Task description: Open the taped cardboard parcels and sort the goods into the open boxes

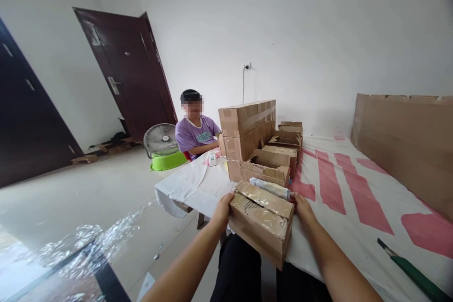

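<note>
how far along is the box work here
Done, it seems: two taped boxes stand stacked at the table's far end. In hand: the left hand and right hand grip a box at the near edge, its flap up and a wrapped bundle behind it. Left: several open boxes behind it remain unsealed.

stacked cartons (247, 127), fan (161, 139), green knife (412, 271)
</note>
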`<action>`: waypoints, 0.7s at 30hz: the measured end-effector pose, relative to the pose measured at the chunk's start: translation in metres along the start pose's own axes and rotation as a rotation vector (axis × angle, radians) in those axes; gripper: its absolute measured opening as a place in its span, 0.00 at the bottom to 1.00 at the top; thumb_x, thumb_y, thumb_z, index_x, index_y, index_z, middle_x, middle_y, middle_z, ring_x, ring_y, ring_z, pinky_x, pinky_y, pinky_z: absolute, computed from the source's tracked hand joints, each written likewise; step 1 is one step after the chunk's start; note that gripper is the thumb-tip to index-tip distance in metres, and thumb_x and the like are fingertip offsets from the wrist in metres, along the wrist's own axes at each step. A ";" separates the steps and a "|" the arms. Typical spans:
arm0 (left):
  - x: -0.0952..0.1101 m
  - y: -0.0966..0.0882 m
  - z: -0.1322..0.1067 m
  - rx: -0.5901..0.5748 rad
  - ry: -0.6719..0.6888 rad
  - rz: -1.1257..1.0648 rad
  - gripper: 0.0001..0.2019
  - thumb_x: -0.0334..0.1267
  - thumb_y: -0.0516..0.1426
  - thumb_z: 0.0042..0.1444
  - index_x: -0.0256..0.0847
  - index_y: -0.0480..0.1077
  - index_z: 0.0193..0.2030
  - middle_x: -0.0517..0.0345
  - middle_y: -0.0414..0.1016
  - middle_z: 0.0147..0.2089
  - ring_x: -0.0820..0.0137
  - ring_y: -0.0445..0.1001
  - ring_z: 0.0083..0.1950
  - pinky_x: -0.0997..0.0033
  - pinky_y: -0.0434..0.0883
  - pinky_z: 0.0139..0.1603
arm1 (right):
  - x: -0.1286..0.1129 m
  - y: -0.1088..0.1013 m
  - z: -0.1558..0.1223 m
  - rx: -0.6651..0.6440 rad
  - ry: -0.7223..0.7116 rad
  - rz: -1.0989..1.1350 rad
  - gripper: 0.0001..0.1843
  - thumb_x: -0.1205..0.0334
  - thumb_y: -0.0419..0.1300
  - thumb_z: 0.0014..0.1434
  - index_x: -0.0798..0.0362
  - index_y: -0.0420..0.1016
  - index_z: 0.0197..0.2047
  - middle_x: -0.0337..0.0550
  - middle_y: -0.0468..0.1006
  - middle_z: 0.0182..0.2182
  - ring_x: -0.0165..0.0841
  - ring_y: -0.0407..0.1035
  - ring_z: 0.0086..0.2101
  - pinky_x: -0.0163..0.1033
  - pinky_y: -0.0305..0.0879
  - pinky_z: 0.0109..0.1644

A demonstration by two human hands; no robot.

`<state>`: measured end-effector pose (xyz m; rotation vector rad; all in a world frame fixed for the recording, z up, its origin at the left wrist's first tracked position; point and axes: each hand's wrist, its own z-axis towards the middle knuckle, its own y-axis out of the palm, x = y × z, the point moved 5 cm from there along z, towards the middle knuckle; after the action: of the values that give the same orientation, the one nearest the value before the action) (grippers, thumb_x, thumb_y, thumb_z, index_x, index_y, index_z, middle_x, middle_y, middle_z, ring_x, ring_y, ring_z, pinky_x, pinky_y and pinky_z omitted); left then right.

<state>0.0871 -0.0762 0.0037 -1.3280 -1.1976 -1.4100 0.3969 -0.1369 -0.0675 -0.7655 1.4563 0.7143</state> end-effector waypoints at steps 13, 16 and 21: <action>-0.032 0.094 -0.048 -0.123 0.209 -0.082 0.28 0.57 0.51 0.61 0.43 0.68 0.62 0.50 0.64 0.68 0.55 0.53 0.73 0.53 0.46 0.74 | 0.030 -0.101 -0.153 0.316 -0.148 -0.057 0.35 0.36 0.46 0.60 0.47 0.67 0.62 0.45 0.70 0.60 0.48 0.55 0.64 0.51 0.54 0.67; -0.040 0.108 -0.055 -0.239 0.235 -0.092 0.32 0.59 0.49 0.62 0.41 0.63 0.66 0.49 0.59 0.71 0.56 0.50 0.74 0.52 0.43 0.75 | 0.059 -0.115 -0.160 0.497 -0.114 -0.172 0.38 0.36 0.42 0.60 0.50 0.64 0.65 0.48 0.74 0.57 0.52 0.57 0.63 0.55 0.59 0.64; -0.051 0.105 -0.055 -0.425 0.354 -0.111 0.37 0.66 0.44 0.60 0.46 0.57 0.70 0.53 0.53 0.73 0.56 0.46 0.75 0.55 0.43 0.76 | 0.081 -0.122 -0.151 0.515 -0.180 -0.315 0.36 0.38 0.47 0.57 0.42 0.65 0.65 0.42 0.79 0.50 0.54 0.66 0.57 0.56 0.70 0.52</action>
<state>0.1838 -0.1520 -0.0358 -1.2258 -0.7707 -1.9630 0.4071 -0.3336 -0.1419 -0.4958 1.2413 0.1467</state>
